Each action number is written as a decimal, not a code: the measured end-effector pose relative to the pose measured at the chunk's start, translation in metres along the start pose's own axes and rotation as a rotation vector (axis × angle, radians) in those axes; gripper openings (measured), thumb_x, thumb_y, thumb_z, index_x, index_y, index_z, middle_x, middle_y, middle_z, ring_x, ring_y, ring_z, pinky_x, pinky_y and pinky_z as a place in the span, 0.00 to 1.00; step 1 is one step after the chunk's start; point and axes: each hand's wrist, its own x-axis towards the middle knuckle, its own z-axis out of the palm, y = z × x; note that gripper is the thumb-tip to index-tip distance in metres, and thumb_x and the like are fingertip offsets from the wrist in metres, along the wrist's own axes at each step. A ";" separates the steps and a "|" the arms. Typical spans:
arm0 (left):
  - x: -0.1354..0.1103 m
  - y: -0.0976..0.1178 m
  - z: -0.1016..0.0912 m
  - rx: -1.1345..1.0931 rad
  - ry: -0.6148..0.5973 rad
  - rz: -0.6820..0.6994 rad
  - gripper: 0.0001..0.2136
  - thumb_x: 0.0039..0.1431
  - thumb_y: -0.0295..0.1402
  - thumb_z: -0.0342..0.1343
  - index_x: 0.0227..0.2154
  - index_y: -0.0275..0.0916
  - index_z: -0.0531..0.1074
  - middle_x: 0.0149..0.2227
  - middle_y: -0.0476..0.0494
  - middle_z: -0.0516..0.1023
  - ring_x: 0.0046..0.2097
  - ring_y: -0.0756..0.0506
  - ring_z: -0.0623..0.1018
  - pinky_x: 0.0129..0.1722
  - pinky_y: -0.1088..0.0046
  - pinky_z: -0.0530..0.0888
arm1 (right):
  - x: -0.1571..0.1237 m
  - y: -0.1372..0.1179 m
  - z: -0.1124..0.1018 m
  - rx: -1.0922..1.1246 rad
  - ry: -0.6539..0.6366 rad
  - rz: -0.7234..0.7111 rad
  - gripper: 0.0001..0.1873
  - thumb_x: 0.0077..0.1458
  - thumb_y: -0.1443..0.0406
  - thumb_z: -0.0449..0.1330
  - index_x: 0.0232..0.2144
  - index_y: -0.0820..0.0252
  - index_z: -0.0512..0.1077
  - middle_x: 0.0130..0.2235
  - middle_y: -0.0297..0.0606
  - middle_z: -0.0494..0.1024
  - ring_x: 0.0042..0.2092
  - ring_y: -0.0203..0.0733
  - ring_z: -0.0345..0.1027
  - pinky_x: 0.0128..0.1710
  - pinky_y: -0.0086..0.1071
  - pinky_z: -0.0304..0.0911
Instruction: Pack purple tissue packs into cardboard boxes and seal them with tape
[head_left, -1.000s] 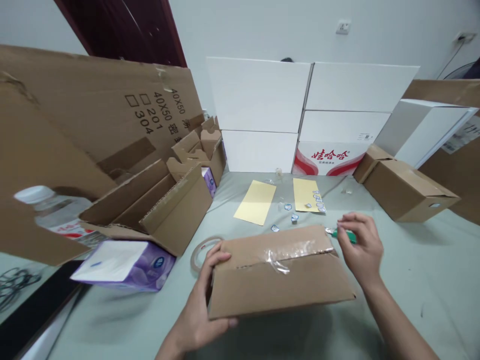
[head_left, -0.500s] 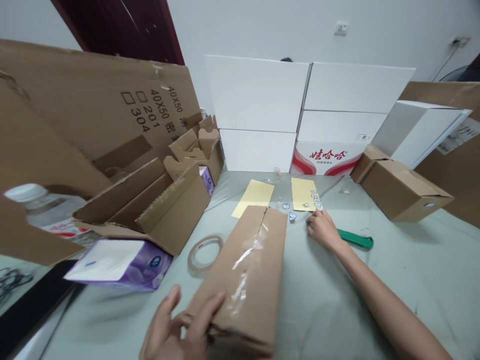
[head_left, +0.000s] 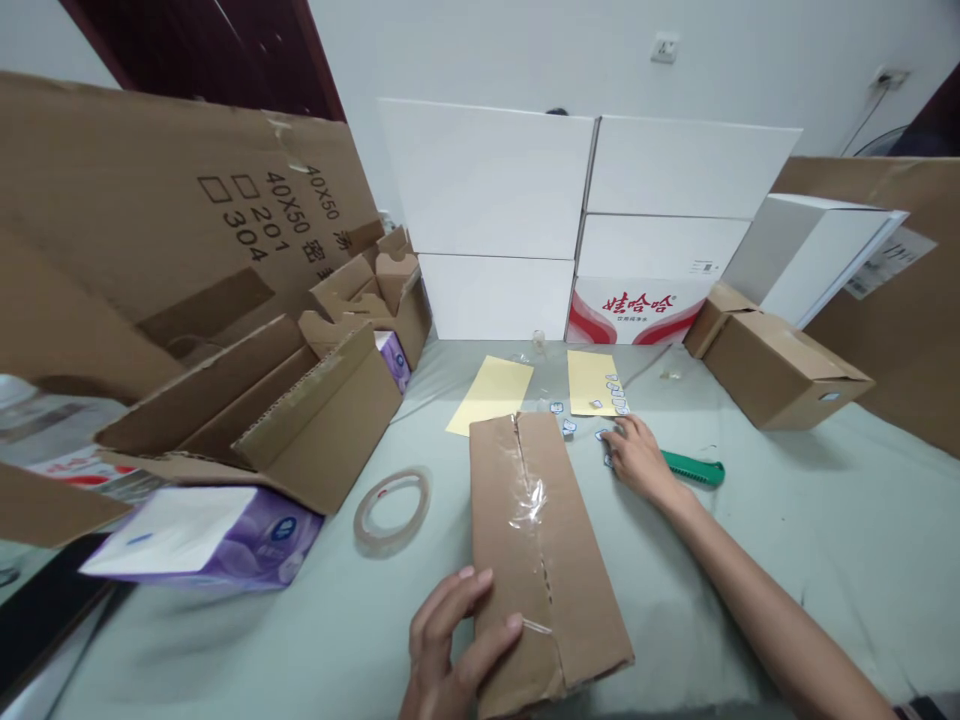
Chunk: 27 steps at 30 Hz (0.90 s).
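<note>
Cardboard box (head_left: 544, 560) lies flat mid-table

Its taped seam runs from 6 to 12 o'clock on the table (head_left: 787, 520). The left hand (head_left: 450, 650) rests open, fingers spread on the box's near end at 7 o'clock. At 1 o'clock the right hand (head_left: 636, 460) curls over small stickers (head_left: 604, 436); whether it pinches one cannot be told. A green knife (head_left: 694, 469) lies just beside that hand, and a tape roll (head_left: 392, 497) lies at 10 o'clock.

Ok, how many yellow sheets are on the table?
2. One sheet lies just beyond the box; the other right of it, near the right hand.
</note>
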 end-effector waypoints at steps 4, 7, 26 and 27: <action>0.009 -0.011 0.002 -0.084 -0.033 -0.080 0.40 0.46 0.53 0.67 0.63 0.58 0.61 0.64 0.41 0.64 0.63 0.27 0.66 0.59 0.46 0.69 | 0.013 0.001 -0.007 0.155 -0.017 0.009 0.14 0.64 0.59 0.59 0.49 0.60 0.74 0.57 0.44 0.72 0.59 0.50 0.65 0.60 0.54 0.60; 0.020 -0.021 0.000 -0.175 -0.112 -0.113 0.54 0.35 0.59 0.70 0.67 0.60 0.51 0.70 0.39 0.53 0.65 0.22 0.63 0.58 0.42 0.69 | 0.009 -0.010 -0.019 0.332 -0.104 -0.036 0.17 0.66 0.59 0.52 0.51 0.58 0.74 0.54 0.47 0.76 0.57 0.51 0.68 0.58 0.52 0.62; 0.159 -0.006 -0.005 -0.646 0.123 -0.304 0.24 0.58 0.58 0.52 0.46 0.43 0.67 0.55 0.39 0.70 0.63 0.32 0.65 0.63 0.52 0.57 | 0.038 -0.039 -0.028 0.445 -0.060 0.096 0.17 0.65 0.57 0.58 0.51 0.60 0.73 0.50 0.42 0.78 0.50 0.46 0.74 0.51 0.46 0.71; 0.158 -0.007 -0.004 -0.634 0.124 -0.302 0.25 0.58 0.58 0.52 0.46 0.43 0.67 0.55 0.39 0.70 0.62 0.33 0.65 0.63 0.54 0.57 | 0.050 -0.028 -0.023 0.380 -0.009 0.149 0.17 0.65 0.58 0.59 0.52 0.61 0.72 0.52 0.43 0.76 0.50 0.46 0.73 0.51 0.47 0.70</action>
